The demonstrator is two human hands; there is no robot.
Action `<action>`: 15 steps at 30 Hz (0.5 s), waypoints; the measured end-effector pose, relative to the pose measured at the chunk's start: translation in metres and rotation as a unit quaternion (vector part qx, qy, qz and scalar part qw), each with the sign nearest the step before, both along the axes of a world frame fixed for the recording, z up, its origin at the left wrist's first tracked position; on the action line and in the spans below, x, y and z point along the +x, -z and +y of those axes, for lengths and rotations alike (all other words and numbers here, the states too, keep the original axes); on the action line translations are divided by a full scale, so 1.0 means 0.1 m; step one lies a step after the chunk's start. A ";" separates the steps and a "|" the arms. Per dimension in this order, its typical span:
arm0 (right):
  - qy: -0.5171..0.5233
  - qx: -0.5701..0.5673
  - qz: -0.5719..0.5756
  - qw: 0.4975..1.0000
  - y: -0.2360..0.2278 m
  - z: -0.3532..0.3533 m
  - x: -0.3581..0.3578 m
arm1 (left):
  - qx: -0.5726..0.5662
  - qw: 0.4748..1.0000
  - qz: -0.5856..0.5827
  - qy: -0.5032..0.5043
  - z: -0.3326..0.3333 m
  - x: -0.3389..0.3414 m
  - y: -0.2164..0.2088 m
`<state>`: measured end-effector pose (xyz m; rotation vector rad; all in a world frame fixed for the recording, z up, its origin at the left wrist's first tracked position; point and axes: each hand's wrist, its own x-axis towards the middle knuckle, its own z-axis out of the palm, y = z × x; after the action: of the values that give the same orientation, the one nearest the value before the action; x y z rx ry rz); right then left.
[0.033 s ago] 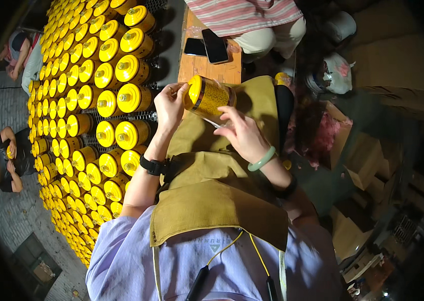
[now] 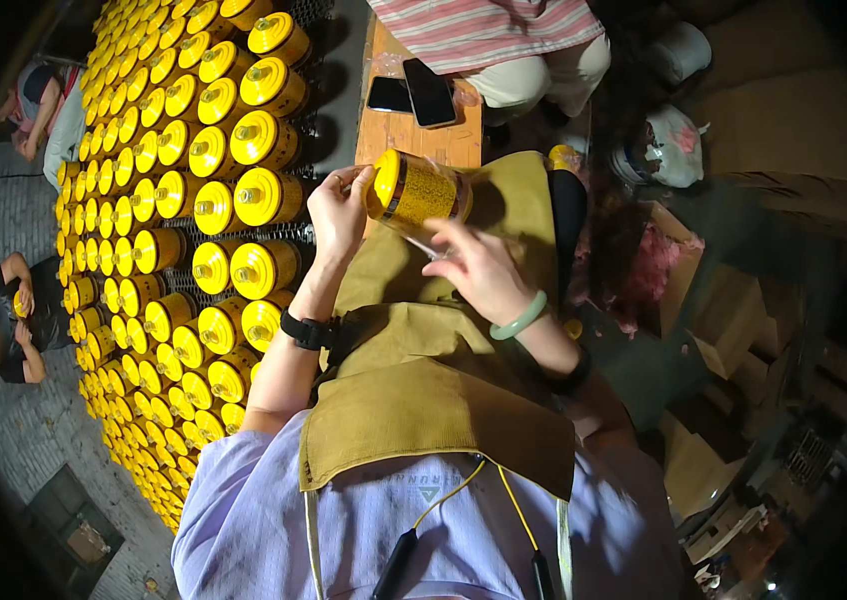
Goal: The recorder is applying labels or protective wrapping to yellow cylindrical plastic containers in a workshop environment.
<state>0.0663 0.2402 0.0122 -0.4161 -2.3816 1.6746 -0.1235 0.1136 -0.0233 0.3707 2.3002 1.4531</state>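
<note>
A yellow canister (image 2: 413,190) with a dark band and fine dark print lies tilted over my lap, its yellow cap end toward my left hand. Loose clear plastic film hangs around its body and lower edge. My left hand (image 2: 339,215) pinches at the cap-end rim, thumb and fingers closed. Just below the canister is my right hand (image 2: 483,270), a green bangle on its wrist. Its fingers are apart and slightly blurred, close to the film's lower edge; whether a fingertip touches the film I cannot tell.
Rows of yellow canisters (image 2: 258,195) with small metal tops stand on a dark mesh surface at left. Two phones (image 2: 429,92) rest on a wooden bench (image 2: 393,140) ahead. Another person sits beyond it; others are at far left. Cardboard boxes (image 2: 733,330) lie at right.
My right hand has shifted slightly left, and its fingers have moved off the canister's side. The left hand and canister have barely moved.
</note>
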 end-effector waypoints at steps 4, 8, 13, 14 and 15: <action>-0.150 0.079 -0.130 0.977 0.31 0.07 -0.13 | 0.236 0.947 -0.209 -0.058 -0.01 -0.07 -0.12; 0.150 0.211 0.011 0.966 0.24 0.65 -0.52 | 0.308 0.913 -0.268 0.021 -0.10 -0.22 -0.38; -0.024 -0.573 0.300 0.762 -0.53 1.00 -0.07 | 0.267 0.937 -0.220 0.040 -0.10 -0.33 -0.46; -0.042 -0.529 0.299 0.793 -0.64 0.97 0.03 | 0.262 0.941 -0.215 0.011 -0.09 -0.34 -0.45; -0.036 -0.431 0.297 0.851 -0.70 0.94 0.12 | 0.249 0.943 -0.217 -0.030 -0.10 -0.36 -0.43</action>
<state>0.0782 0.3342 0.0821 0.0937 -1.1398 2.3914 -0.1591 0.1039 0.0200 0.0965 1.5984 1.9200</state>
